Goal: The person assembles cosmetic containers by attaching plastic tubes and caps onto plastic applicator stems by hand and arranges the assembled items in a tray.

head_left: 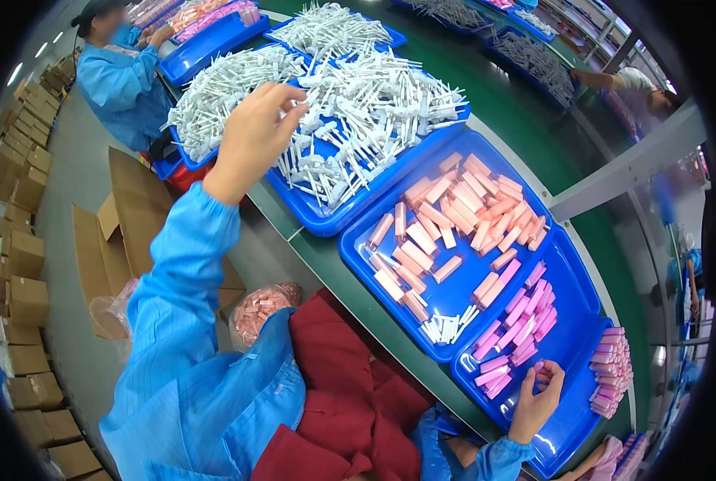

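Note:
My left hand (258,138) hangs over the near edge of a heap of white stick-like plastic pieces (374,104). Its fingers are curled, with a gap between thumb and forefinger, and nothing shows in them. The heap lies in a blue tray (323,222). Lower right, my right hand (537,401) is closed in a pinch above another blue tray (570,276). A small pink piece (539,367) shows at its fingertips. Beside it lie several slim pink oblong pieces (526,321) in the same tray.
Between them, a blue tray (358,240) holds peach oblong pieces (474,204) and short white sticks (448,325). Pink-and-white pieces (611,369) are stacked at the right. Cardboard boxes (117,232) and a bag of peach pieces (263,311) stand left. A co-worker (121,80) sits at upper left.

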Available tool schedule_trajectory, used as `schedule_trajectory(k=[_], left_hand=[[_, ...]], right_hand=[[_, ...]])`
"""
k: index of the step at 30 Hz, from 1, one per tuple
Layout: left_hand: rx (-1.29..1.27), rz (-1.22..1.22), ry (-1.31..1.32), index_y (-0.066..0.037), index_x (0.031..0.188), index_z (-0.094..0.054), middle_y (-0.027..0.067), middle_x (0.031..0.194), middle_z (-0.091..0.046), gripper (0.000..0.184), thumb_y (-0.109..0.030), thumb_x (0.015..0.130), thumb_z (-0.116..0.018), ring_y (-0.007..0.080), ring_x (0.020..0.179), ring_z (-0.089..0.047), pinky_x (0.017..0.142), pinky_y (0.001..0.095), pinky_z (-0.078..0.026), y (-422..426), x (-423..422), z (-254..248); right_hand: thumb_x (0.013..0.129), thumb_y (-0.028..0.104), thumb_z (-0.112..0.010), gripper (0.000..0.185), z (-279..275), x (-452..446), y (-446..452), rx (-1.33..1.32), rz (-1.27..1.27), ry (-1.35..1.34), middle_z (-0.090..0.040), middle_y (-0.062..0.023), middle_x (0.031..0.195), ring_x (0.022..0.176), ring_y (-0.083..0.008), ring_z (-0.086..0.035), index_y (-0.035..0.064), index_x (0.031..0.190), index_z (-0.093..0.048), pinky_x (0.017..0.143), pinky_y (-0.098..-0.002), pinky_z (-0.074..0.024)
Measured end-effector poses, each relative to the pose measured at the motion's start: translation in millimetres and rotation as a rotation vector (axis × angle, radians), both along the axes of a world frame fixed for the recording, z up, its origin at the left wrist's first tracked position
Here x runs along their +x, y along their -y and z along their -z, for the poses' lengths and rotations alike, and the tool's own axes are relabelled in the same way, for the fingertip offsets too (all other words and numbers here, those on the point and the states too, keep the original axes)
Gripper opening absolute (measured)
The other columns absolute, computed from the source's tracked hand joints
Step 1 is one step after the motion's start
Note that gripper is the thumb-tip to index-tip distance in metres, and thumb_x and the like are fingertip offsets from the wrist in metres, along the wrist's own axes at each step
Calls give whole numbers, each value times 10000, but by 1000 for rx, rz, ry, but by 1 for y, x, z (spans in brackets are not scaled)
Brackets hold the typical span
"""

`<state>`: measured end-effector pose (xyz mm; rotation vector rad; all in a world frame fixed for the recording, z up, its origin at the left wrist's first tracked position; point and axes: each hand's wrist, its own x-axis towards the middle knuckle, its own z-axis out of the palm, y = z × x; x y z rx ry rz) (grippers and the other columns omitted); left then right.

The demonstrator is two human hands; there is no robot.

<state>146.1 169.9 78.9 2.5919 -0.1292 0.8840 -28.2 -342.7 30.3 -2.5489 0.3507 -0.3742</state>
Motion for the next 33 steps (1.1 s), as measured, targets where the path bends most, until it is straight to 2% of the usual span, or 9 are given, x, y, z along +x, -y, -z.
schedule_trajectory(k=[3, 6, 9, 13, 18, 21, 25, 28, 33], left_hand=[[289, -50, -221, -57, 987, -678, 140, 964, -684, 262, -288, 868, -708, 355, 883, -660, 788, 478, -504, 0, 26, 6], [283, 19, -170, -61, 1070, -676, 126, 922, -676, 281, -211, 844, -745, 313, 855, -673, 742, 402, -528, 2, 24, 7], [-159, 234, -283, -60, 1176, -665, 109, 969, -657, 323, -102, 860, -711, 212, 904, -641, 798, 352, -526, 6, 9, -3], [-572, 399, -416, -11, 1322, -598, -43, 925, -532, 398, -79, 935, -661, 50, 834, -518, 779, 213, -431, 25, -18, -31], [-706, 443, -263, -2, 1208, -560, 49, 1038, -581, 288, -18, 928, -624, 157, 974, -637, 869, 320, -528, 67, -54, -48], [-883, 822, -274, -29, 1064, -519, 108, 1039, -550, 298, 121, 840, -646, 233, 963, -676, 838, 406, -588, 118, -75, -27], [-744, 1133, -466, -16, 1042, -593, 120, 1007, -625, 268, 86, 830, -721, 192, 954, -649, 873, 300, -524, 196, -107, 19], [-1102, 1203, -678, -10, 1071, -562, 139, 1058, -595, 286, 123, 850, -685, 213, 969, -641, 899, 358, -549, 232, -131, 39], [-1320, 1253, -761, -21, 1074, -501, 150, 1067, -562, 307, 141, 866, -659, 229, 987, -639, 914, 456, -588, 251, -141, 54]], right_hand=[[892, -23, -657, 397, 0, -1, -10, 112, 19, 21, -587, -66, 971, 795, -146, -548, 27, 1277, -575, 719, -284, -455], [897, -34, -661, 506, -2, -1, -15, 202, 5, 28, -558, -49, 954, 783, -118, -516, 44, 1383, -542, 710, -256, -448], [885, -37, -676, 536, -1, -5, -7, 253, -8, 70, -542, -23, 937, 779, -109, -499, 45, 1397, -539, 708, -243, -451], [857, -25, -723, 466, 2, -3, 2, 222, -45, 74, -584, -66, 936, 765, -132, -568, 40, 1304, -608, 675, -256, -492], [884, -7, -711, 425, -6, -1, 0, 460, 2, 118, -616, -65, 938, 823, -121, -609, 13, 1292, -594, 729, -246, -510], [934, 38, -664, 425, -20, 2, -8, 808, 36, 195, -659, -96, 999, 919, -141, -637, 0, 1338, -538, 822, -268, -520], [976, 100, -604, 419, -21, 12, -35, 1387, 15, 247, -669, -160, 1137, 1022, -190, -650, -4, 1368, -500, 896, -319, -529], [968, 105, -582, 421, -10, 9, -41, 1622, 1, 261, -641, -182, 1214, 1045, -216, -653, -21, 1362, -500, 898, -344, -544], [941, 78, -556, 434, -4, 4, -44, 1730, 15, 278, -583, -163, 1323, 1039, -242, -669, -23, 1359, -502, 906, -358, -553]])
